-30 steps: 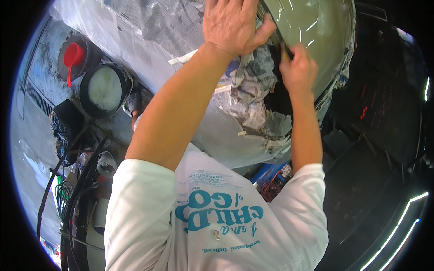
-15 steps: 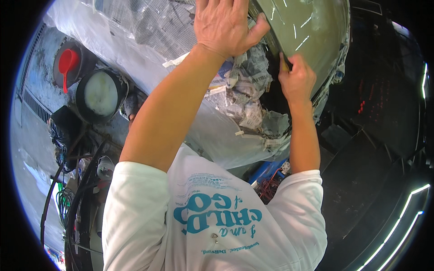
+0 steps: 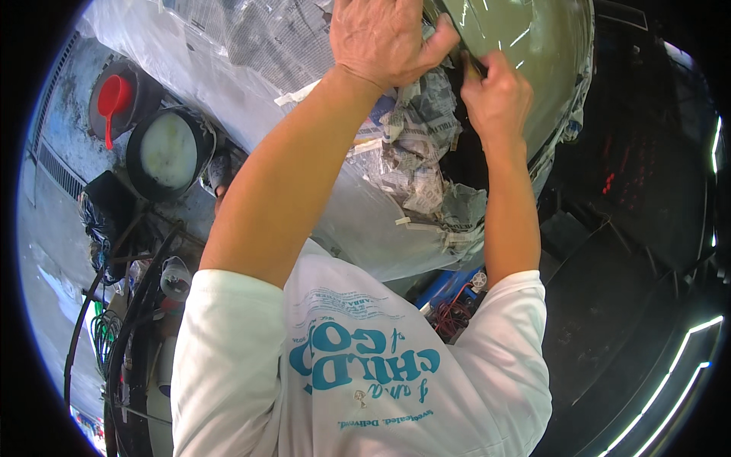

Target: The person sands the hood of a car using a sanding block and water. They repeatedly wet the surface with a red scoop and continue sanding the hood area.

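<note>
My left hand (image 3: 378,42) lies on the newspaper-covered part of a car body, thumb spread out, its fingertips cut off by the top edge. My right hand (image 3: 496,95) is closed, thumb and fingers pinching a small yellow-and-dark piece (image 3: 474,72), mostly hidden, whose kind I cannot make out. It is held against the dark edge of a glossy olive-coloured panel (image 3: 533,84). Crumpled newspaper (image 3: 415,152) with bits of masking tape fills the area below my hands, beside a dark opening (image 3: 468,152) in the body.
Clear plastic sheeting (image 3: 365,236) wraps the body nearest me. On the floor at left stand a black tub of cloudy liquid (image 3: 169,152) and a red dipper (image 3: 114,95) on a dark round lid or basin. Black hoses (image 3: 126,343) and a dark bag (image 3: 110,206) lie below them.
My right hand has slid upward along the panel's edge with the small piece. My left hand has shifted only slightly to the right.
</note>
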